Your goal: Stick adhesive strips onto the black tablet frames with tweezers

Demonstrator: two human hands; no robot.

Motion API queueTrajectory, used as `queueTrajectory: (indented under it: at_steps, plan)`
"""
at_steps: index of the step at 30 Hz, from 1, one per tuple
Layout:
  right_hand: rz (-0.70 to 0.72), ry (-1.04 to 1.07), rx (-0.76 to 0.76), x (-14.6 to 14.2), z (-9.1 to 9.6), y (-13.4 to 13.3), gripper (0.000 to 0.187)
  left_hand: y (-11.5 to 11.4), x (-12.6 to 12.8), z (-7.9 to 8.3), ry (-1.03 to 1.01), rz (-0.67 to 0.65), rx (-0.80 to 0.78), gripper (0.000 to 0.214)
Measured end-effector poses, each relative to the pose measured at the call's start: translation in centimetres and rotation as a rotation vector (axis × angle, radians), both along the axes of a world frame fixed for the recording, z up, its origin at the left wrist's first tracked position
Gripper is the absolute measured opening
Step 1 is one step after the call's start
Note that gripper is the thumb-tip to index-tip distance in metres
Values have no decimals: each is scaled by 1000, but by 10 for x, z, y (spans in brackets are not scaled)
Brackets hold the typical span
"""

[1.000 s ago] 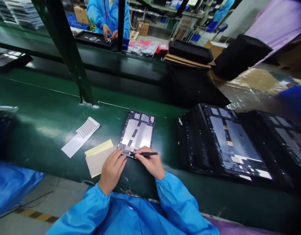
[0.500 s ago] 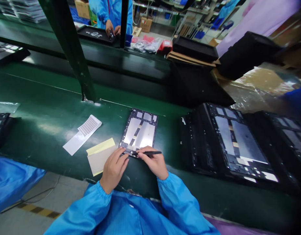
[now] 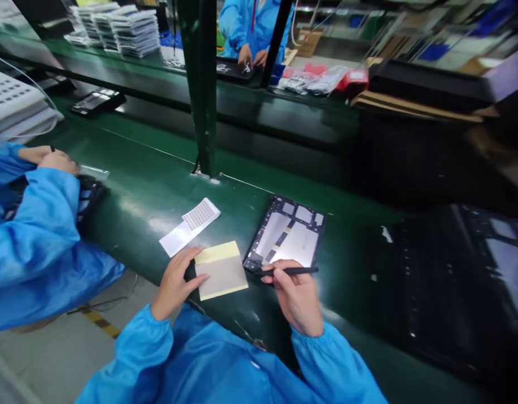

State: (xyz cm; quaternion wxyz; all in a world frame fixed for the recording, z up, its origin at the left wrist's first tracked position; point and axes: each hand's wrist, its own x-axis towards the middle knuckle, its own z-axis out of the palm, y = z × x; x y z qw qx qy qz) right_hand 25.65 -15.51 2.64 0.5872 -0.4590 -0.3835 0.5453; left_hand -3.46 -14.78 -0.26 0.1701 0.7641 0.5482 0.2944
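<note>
My left hand is at the left edge of a beige sheet with yellow strips, thumb on its face and fingers at its upper left corner. My right hand is closed round a slim black tool, shaped like tweezers. That tool's tip is at the lower edge of a tablet housing, which lies flat with silver panels and a dark ribbon strip showing. The right fingers cover part of the housing's lower edge. Left of it lies a white label strip with one end folded over, showing rows of small dark marks.
A co-worker's hands are at the left over another dark device. More dark housings stand at the right. A green post rises behind the label strip. Across the bench, another person's hands are over a black tray.
My left hand has left the tablet housing and taken the beige sheet's left edge. My right hand still holds the black tool at the housing. The view has swung left, bringing the co-worker in.
</note>
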Motion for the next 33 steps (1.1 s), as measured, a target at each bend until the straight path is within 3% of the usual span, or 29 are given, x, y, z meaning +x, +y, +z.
queueTrajectory:
  at_steps: [3,7,15,19,23,27,30,33]
  plan:
    - [-104,146,-104,-2,-3,-5,23,2,0,-11,1,-5,55,45]
    - [-192,125,-149,14,-4,-14,27,7,1,-18,15,-17,99,42]
    - [-559,-94,18,90,-10,-47,20,15,-1,-14,-2,-30,79,38]
    - [-665,-212,19,106,-20,-77,15,15,4,-6,-51,52,58,37]
    - [-619,-268,-24,93,-31,-97,16,14,7,-1,-45,113,-26,36]
    - [-548,-285,20,81,-28,-96,11,14,4,-1,-53,152,-28,40]
    - [-492,-341,64,81,-21,-80,7,13,9,6,-40,136,79,49]
    - [-442,-406,27,81,-18,-57,12,7,33,18,-21,136,254,59]
